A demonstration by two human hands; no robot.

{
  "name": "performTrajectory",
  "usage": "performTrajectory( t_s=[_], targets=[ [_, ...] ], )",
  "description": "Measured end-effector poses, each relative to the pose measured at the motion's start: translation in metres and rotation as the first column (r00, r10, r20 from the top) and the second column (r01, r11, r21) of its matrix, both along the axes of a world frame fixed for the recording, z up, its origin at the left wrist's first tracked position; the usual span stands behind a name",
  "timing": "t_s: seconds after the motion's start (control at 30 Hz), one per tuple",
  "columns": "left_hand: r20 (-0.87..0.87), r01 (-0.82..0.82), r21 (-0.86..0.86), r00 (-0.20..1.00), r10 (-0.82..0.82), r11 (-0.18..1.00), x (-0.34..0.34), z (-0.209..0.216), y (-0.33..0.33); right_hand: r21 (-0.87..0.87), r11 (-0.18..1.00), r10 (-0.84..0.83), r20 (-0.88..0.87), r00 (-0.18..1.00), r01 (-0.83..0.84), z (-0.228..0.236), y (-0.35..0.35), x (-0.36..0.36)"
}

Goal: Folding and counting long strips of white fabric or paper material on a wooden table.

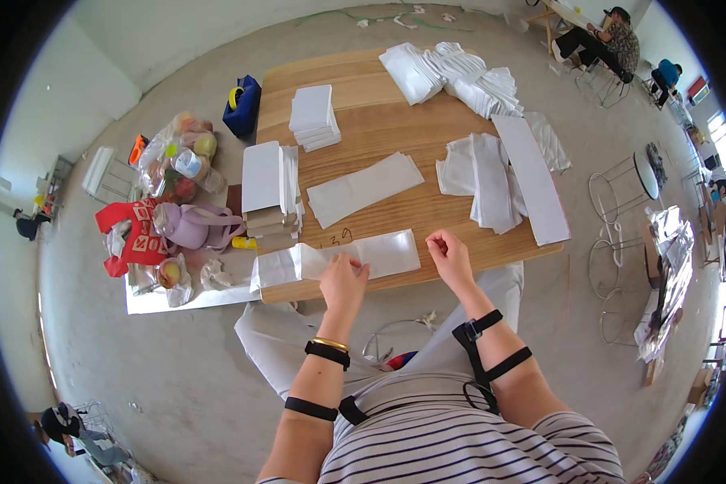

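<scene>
Striped shirt [476,448] lies nearest; left hand's [344,282] fingers pinch a plastic bag [391,250] at the near edge of the desk [379,125]; right hand's [450,256] fingers bunch together just beside it. Loose pinching could let it slip.

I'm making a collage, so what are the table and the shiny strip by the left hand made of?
The table looks like smooth wood, or wood-look board: brown grain shows. The strip seems thin, glossy plastic, perhaps coated paper: it's whitish and catches bright light.
</scene>
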State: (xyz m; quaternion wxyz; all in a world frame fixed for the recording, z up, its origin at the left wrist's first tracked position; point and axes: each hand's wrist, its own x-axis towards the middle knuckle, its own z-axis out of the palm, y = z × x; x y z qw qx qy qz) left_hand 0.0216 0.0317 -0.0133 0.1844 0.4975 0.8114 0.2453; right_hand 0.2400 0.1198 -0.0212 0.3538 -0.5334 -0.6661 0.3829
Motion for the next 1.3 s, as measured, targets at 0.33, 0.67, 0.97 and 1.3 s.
performTrajectory(
  t_s=[0.33,0.67,0.97,1.3],
  targets=[
    [-0.002,-0.032,0.02,0.999,0.033,0.999,-0.003,0.0,0.006,-0.035,0.999,-0.006,-0.017,1.0,0.005,0.0,-0.003,0.002],
    [0.053,-0.007,-0.03,0.999,0.009,1.0,-0.004,-0.005,0.01,-0.094,0.992,0.079,-0.023,0.997,-0.081,0.0,-0.001,-0.013],
    [0.142,-0.059,-0.075,0.987,0.07,0.995,-0.009,0.007,0.022,-0.062,0.994,0.091,0.029,0.995,-0.089,0.002,-0.001,-0.011],
    [0.133,-0.039,-0.07,0.99,0.048,0.997,-0.011,-0.001,0.021,-0.456,0.869,0.111,-0.202,0.973,-0.193,0.014,0.029,-0.043]
  ],
)
